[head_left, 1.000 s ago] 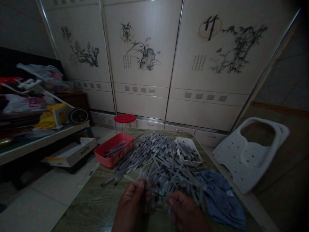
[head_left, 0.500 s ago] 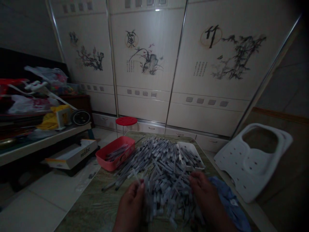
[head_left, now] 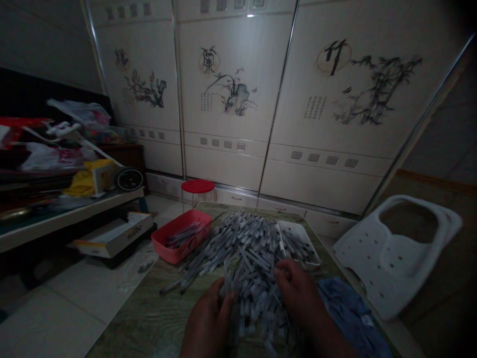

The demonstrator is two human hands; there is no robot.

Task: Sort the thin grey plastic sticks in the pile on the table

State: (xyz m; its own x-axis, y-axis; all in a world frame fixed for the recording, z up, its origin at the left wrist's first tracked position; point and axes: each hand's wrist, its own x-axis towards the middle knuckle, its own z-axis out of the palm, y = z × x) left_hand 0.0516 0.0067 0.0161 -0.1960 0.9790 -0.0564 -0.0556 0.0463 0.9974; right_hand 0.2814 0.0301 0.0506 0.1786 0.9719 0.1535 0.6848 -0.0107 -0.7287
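Note:
A big heap of slim, translucent grey pen-like sticks (head_left: 257, 233) covers the middle of the table, some with dark ends. At its near left edge, my left hand (head_left: 208, 318) is closed, thumb against fingers, with pale pen-like sticks standing up from its grip. My right hand (head_left: 300, 293) is over the right side of the heap, fingers pinched together; what they hold, if anything, is too dim to make out. More sticks lie in a red plastic box (head_left: 164, 251) at the left and a white tray (head_left: 312, 253) at the right.
A blue cloth (head_left: 350, 313) lies on the wood-patterned table (head_left: 149, 318) beside my right forearm. Beyond the table are a red stool (head_left: 198, 186) and sliding cupboard doors (head_left: 227, 164). A white plastic chair (head_left: 387, 258) stands right; a cluttered bench (head_left: 74, 211) stands left.
My right hand has moved left and slightly up over the heap, its fingers drawn together. My left hand has shifted slightly right. The view has moved a little.

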